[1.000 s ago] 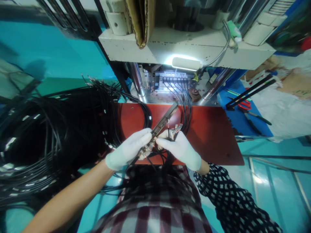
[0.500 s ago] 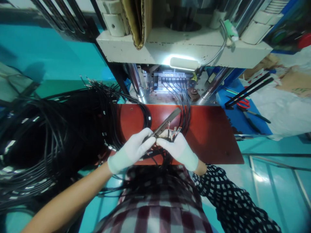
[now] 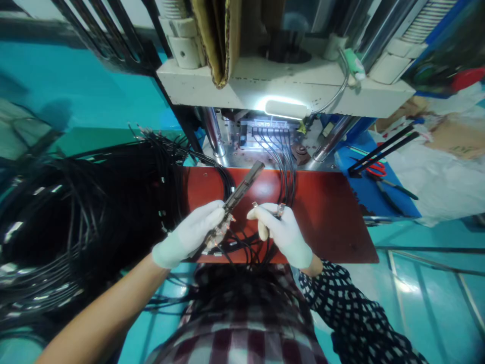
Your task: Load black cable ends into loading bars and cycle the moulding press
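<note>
- So the left hand [image 3: 187, 232] is closed around the near part of a long dark metal bar [image 3: 244, 187], which slants up over the red counter [image 3: 329, 217] toward the far side. Thumb sits on top, probably to keep it steady while leaving the slotted face open.
- A clump of metal-tipped cable ends [image 3: 220, 232] sits right beside the bar by that same hand, which looks handy for keeping the tips together.
- The right hand [image 3: 286, 235] is curled around at least one cable end [image 3: 281, 209], just right of the bar and apart from it. Thumb and finger look slightly parted; can't tell exactly how many ends are tucked in there.
- Loose black cables [image 3: 246, 247] run off the near edge, likely so their slack stays low.
- At the far side, more cables [image 3: 290, 174] come out of a fixture [image 3: 265, 136] under a bright lamp [image 3: 286, 109], which seems placed to light up small slots.
- Big cable coils [image 3: 41, 288] are at left; pliers [image 3: 403, 189] lie on the blue tray [image 3: 409, 207] at right, out of the hands' way.
</note>
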Action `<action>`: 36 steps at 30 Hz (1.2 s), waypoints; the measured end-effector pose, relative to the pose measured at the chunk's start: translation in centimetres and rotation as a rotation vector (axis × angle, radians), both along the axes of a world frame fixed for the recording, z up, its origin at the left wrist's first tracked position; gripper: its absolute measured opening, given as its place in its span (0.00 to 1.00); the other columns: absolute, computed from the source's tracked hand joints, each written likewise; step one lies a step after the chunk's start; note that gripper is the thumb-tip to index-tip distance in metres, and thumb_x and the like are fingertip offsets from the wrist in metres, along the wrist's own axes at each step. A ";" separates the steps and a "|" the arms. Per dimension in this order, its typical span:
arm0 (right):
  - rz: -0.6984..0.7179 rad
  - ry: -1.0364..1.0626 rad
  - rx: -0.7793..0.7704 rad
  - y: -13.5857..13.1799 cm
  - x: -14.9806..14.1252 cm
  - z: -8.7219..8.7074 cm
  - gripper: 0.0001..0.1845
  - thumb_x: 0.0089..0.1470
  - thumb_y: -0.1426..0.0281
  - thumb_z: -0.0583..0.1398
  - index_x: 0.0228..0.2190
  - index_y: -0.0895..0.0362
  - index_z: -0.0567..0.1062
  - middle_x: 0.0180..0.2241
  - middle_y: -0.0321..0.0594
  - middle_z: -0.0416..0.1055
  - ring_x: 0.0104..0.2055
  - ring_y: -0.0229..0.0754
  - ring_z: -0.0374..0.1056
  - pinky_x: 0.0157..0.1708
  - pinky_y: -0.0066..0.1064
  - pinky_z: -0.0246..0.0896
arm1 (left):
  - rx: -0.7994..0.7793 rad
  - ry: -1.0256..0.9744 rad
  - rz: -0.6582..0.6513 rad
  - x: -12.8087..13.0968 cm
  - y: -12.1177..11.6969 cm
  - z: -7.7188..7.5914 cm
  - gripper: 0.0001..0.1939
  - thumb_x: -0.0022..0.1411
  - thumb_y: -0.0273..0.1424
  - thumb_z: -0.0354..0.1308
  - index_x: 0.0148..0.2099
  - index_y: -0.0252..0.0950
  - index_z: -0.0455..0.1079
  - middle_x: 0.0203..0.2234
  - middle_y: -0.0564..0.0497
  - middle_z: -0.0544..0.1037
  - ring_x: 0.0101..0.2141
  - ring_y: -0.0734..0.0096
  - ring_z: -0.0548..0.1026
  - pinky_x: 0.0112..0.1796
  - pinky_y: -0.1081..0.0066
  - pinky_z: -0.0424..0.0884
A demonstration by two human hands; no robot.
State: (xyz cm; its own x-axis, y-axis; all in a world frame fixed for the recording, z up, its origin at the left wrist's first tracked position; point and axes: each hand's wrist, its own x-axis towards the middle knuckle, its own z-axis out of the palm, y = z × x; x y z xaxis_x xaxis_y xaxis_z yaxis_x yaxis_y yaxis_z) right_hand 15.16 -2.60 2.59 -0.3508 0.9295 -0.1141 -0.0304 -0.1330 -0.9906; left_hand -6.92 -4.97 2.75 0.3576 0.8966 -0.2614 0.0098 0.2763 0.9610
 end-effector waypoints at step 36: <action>-0.049 0.078 -0.222 -0.9 3.0 -0.9 0.16 0.48 0.62 0.71 0.37 0.56 0.79 0.40 0.41 0.77 0.44 0.43 0.74 0.40 0.31 0.66 | 0.046 0.136 -0.057 -0.8 -0.3 0.3 0.20 0.70 0.48 0.50 0.37 0.35 0.62 0.23 0.57 0.65 0.19 0.81 0.63 0.20 0.78 0.62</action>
State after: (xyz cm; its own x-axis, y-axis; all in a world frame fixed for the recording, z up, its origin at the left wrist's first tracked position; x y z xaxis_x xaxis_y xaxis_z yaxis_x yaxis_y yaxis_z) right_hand 18.17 -3.54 1.70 -0.3213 0.9010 -0.2916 -0.1171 -0.3433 -0.9319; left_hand -7.68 -5.28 3.06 0.3726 0.8878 -0.2704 0.1552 0.2276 0.9613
